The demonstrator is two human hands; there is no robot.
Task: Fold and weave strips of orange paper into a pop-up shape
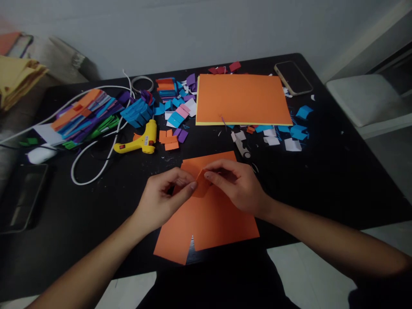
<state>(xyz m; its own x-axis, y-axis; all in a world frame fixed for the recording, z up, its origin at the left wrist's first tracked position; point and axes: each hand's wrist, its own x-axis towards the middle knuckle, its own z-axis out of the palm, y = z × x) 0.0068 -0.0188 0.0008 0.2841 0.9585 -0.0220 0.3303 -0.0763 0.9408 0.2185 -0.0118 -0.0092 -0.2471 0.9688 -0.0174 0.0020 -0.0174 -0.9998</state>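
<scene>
Between my two hands is a small folded piece of orange paper (201, 175), pinched at both ends. My left hand (165, 193) grips its left end between thumb and forefinger. On the other end, the thumb and forefinger of my right hand (236, 184) are closed. Beneath both hands lies a larger orange sheet (225, 227), with a narrower orange strip (174, 240) slanting away from it at the lower left. A grey-handled cutter (242, 146) rests just beyond the sheet.
A yellow glue gun (141, 139) lies at left, near a looping white cable (74, 165). Bundles of folded coloured paper (86, 113) sit behind it. At the back are a stack of orange sheets (241, 98) and a phone (293, 77). A dark tray-like object (22, 197) is far left.
</scene>
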